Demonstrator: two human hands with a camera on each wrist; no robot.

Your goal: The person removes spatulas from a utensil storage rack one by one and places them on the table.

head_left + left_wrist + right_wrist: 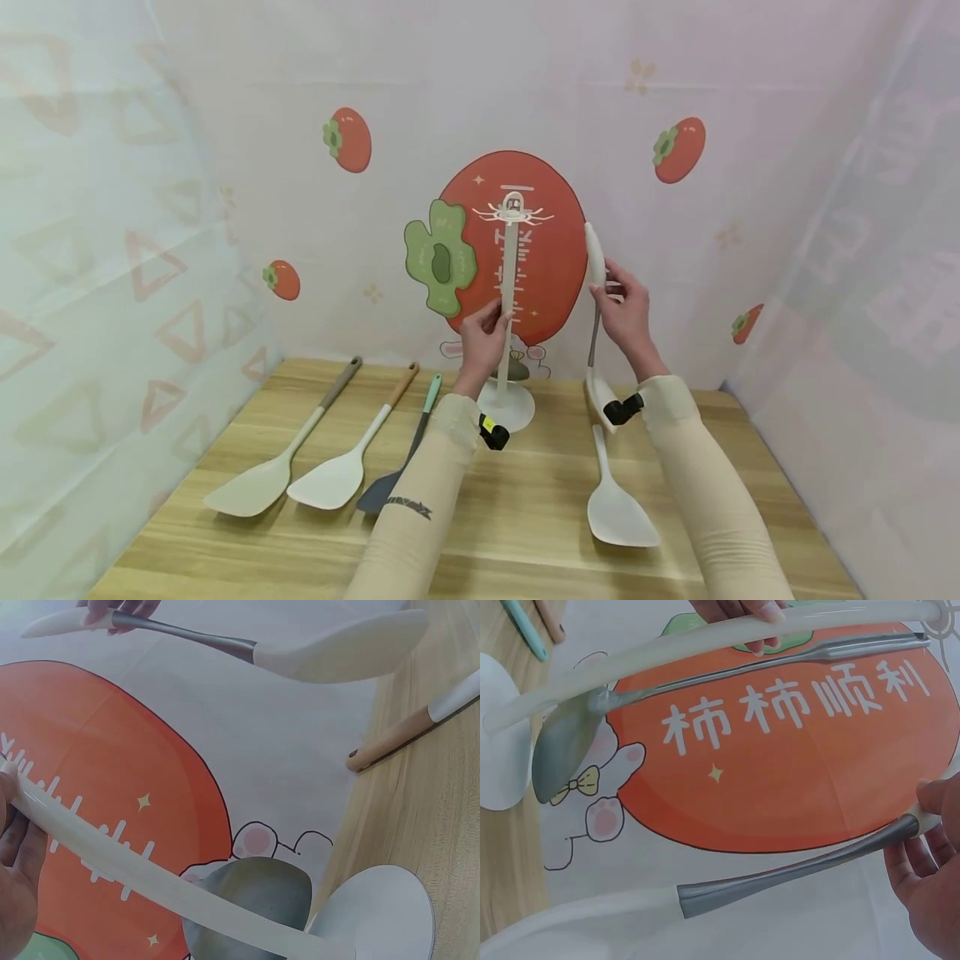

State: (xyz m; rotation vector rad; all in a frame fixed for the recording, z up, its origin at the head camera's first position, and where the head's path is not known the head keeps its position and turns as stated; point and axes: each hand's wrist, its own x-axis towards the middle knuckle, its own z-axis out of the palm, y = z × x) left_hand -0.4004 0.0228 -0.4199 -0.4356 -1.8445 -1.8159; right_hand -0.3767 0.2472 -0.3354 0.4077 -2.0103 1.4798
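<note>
While the pole of the white stand (509, 267) is being gripped by the left hand (482, 337), a white-headed utensil (232, 645) is being held upright by its pale handle in the right hand (630, 312), head downward, to the right of the stand and apart from its ring of hooks (514, 217). One piece is apparently being carried by the stand already: a metal ladle (570, 750) is being suspended along the pole, its bowl above the round base (519, 410), though its contact with a hook is not being shown clearly. The second piece is being judged as in hand but not yet hung. Four others are being counted as left, all supported by the counter (525, 508): to the left of the stand a beige spatula (255, 487), a wooden-handled white spatula (330, 479) and a dark spatula (380, 490) with a green handle are being seen side by side, while to the right the handle of another white spatula (618, 515) is being partly covered by the held utensil
</note>
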